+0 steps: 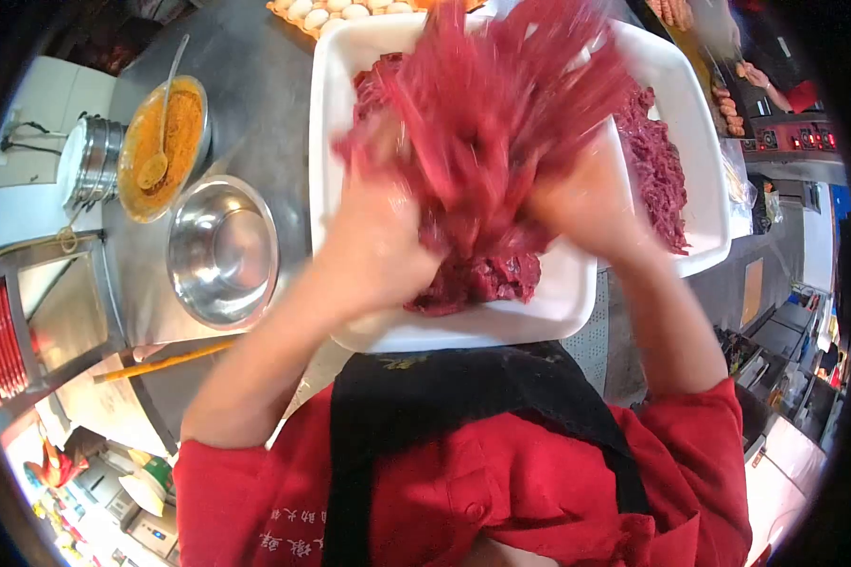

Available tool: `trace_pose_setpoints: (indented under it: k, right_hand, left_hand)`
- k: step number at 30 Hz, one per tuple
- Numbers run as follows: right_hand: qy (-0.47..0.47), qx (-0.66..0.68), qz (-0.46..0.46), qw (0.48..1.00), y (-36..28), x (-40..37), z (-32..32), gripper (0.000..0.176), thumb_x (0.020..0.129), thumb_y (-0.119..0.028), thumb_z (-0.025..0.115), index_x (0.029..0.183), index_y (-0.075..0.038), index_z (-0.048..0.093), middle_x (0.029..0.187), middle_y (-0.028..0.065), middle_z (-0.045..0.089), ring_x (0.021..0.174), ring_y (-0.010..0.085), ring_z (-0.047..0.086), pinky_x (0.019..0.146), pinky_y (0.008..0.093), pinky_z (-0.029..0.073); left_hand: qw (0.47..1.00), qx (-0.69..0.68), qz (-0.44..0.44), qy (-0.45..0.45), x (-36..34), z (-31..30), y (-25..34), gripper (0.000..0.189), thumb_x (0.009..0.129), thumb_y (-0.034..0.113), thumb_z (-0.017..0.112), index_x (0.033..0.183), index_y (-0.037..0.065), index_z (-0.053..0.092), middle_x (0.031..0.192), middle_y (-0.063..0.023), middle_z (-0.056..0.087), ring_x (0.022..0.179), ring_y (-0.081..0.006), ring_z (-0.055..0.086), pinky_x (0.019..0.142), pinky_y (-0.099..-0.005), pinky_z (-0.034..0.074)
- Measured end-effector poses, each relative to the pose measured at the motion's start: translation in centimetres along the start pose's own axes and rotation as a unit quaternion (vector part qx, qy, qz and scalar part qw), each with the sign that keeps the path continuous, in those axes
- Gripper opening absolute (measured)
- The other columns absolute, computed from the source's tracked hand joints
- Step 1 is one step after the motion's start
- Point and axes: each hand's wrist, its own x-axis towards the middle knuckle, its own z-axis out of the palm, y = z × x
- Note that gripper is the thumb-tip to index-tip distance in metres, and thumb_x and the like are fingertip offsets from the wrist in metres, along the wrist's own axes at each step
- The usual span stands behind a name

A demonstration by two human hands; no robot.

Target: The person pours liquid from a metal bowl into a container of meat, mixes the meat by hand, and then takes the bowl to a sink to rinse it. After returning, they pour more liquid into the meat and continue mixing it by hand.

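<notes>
Dark red raw sliced meat (pixel 501 123) rises in a blurred mass above a white plastic tub (pixel 463 337) in front of me. My left hand (pixel 373 236) is closed on the meat at its left side, knuckles toward me. On the right side my right hand (pixel 586 203) grips the same mass, its fingers partly hidden and smeared by motion. More meat (pixel 477 283) lies on the bottom of the tub beneath my hands.
A second white tub (pixel 714 227) with shredded-looking meat (pixel 657 170) stands at the right. Left are a steel bowl (pixel 222 250) and a bowl of orange seasoning (pixel 165 142) with a ladle (pixel 153 170). Eggs (pixel 355 11) sit at the back; another person's hand (pixel 755 74) shows far right.
</notes>
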Motion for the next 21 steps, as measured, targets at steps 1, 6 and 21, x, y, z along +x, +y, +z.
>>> trace_pose_setpoints:
  k: [1,6,21]
  right_hand:
    - [-0.081,-0.098,-0.004,0.992,1.8,-2.5,0.9,0.045,0.069,-0.003,0.056,0.114,-0.001,0.055,0.113,0.0268,0.055,0.11,0.0433,0.051,0.096,0.0454,0.039]
    - [-0.086,0.279,0.451,0.843,4.1,-8.8,1.6,0.069,0.079,-0.012,0.065,0.139,-0.002,0.031,0.136,0.0164,0.039,0.124,0.027,0.043,0.097,0.0368,0.043]
    - [0.048,0.463,0.268,0.844,-0.8,2.2,0.1,0.028,0.081,-0.017,0.063,0.105,-0.002,0.062,0.096,0.0091,0.067,0.087,0.0166,0.065,0.075,0.0336,0.054]
  left_hand:
    - [0.996,0.026,-0.024,-0.085,-2.4,1.0,-0.6,0.046,0.066,0.015,0.075,0.106,0.002,0.059,0.133,-0.0247,0.038,0.121,-0.0372,0.04,0.097,-0.0444,0.039]
    - [0.885,-0.323,-0.326,-0.078,-7.7,2.7,-2.2,0.065,0.075,0.026,0.073,0.13,0.009,0.042,0.139,-0.0198,0.035,0.128,-0.0346,0.037,0.101,-0.0528,0.037]
    - [0.693,-0.647,-0.315,0.02,5.5,-1.8,0.4,0.033,0.078,0.01,0.069,0.108,0.001,0.06,0.094,-0.0123,0.066,0.078,-0.0208,0.067,0.072,-0.0333,0.057]
